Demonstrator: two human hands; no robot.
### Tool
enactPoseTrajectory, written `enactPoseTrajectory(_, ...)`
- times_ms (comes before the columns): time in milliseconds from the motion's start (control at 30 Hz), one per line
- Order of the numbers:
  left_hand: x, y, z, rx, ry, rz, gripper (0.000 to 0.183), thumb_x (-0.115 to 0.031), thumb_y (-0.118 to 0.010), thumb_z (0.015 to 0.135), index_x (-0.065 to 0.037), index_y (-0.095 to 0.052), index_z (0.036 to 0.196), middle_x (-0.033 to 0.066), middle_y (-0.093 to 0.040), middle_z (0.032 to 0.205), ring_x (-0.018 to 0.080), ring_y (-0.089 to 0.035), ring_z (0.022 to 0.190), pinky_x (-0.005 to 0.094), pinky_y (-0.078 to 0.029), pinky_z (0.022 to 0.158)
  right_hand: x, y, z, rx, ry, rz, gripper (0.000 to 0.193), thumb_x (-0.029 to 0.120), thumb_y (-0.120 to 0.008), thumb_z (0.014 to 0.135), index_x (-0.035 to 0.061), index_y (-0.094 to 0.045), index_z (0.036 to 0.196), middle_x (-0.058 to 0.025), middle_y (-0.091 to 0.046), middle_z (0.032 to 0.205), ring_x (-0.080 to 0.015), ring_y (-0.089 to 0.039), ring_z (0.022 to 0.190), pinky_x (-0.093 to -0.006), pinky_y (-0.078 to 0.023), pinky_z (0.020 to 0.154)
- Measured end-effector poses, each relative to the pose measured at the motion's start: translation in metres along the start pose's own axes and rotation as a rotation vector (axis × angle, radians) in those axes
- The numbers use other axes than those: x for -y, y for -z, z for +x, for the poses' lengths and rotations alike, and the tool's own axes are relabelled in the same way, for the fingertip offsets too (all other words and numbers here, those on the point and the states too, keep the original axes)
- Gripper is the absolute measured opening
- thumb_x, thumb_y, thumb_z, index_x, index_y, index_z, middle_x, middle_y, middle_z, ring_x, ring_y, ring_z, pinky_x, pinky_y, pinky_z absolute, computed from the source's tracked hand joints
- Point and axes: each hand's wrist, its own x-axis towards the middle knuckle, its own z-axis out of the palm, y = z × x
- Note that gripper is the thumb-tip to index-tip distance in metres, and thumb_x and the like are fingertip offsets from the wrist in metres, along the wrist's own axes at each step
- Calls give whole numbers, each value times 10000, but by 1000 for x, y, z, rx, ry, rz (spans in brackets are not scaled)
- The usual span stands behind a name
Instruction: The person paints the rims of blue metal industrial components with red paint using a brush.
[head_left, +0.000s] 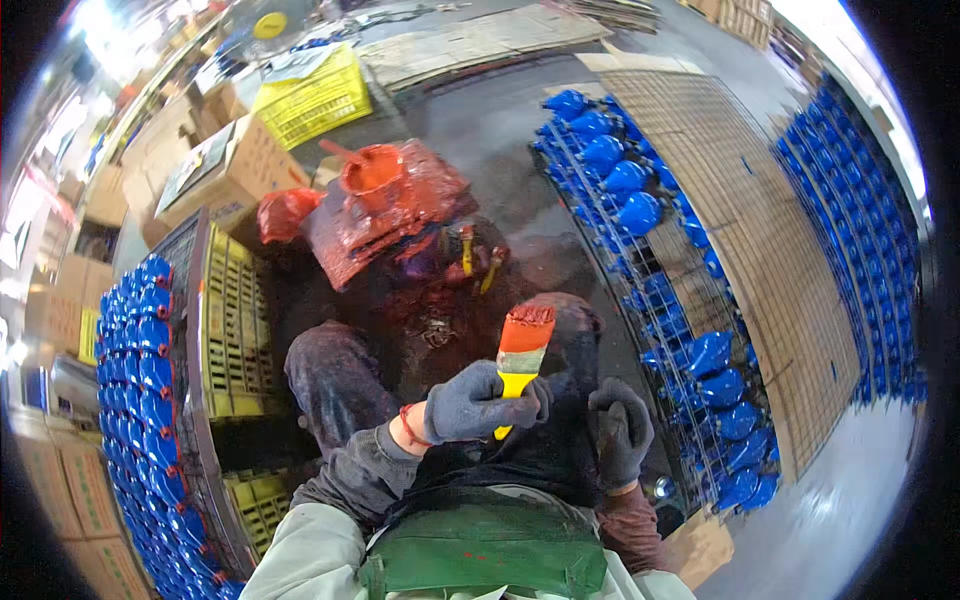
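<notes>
My left hand (480, 402), in a dark grey glove, grips the yellow handle of a paintbrush (518, 375) in front of my lap. The brush stands upright, and its bristles are loaded with orange-red paint. By my right thigh rests my gloved right hand (622, 430), its fingers loosely bent and apart, with no object visible in it. Beyond my knees a red paint-coated tub (375, 172) sits on a paint-smeared stand (345, 240). Two more yellow-handled brushes, one a paintbrush (467, 250) and the other a slanted brush (492, 270), lean at the stand's near side.
Racks of blue-painted rounded metal parts (720, 390) stand close on my right, beside a wire-mesh panel over cardboard (720, 200). More blue parts (150, 370) are stacked on my left, next to yellow plastic crates (235, 320). Cardboard boxes (225, 165) and a yellow crate (315, 105) stand farther off.
</notes>
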Motion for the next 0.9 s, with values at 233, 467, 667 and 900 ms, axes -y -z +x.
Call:
enactPoseTrajectory(233, -18, -12, -28, -506, 294, -622, 249, -203, -561, 976, 1, -630, 1101, 60, -646, 978, 162, -595, 911, 311, -480, 821, 9, -59, 5, 294, 559, -716, 543, 130, -775, 705, -33, -560, 1176, -153, -588, 1167, -338, -577, 1040, -446, -452, 934)
enactPoseTrajectory(467, -23, 12, 0, -314, -15, -317, 349, -293, -480, 1018, -37, -617, 1211, 61, -657, 1081, 140, -602, 1004, 312, -474, 906, 7, -124, 51, 371, 456, -305, 645, 134, -732, 732, -48, -507, 1308, -150, -590, 1198, -253, -574, 1061, -387, -447, 932)
enactPoseTrajectory(667, 3, 98, 0, -272, -80, -174, 442, -276, -558, 991, 6, -537, 1331, 50, -601, 1256, 154, -557, 1124, 301, -428, 1004, 44, -182, 139, 178, 88, 1, 474, 328, -571, 954, -21, -550, 1275, -105, -656, 995, -160, -612, 787, -278, -482, 696)
enactPoseTrajectory(900, 270, 174, -96, -542, 1115, 794, 763, -566, -650, 779, -79, -531, 1354, 222, -575, 1304, 395, -548, 1210, 455, -441, 1022, 6, -180, 214, 207, -125, 334, 413, 341, -568, 976, -1, -601, 1206, -84, -648, 956, -152, -608, 807, -290, -484, 713)
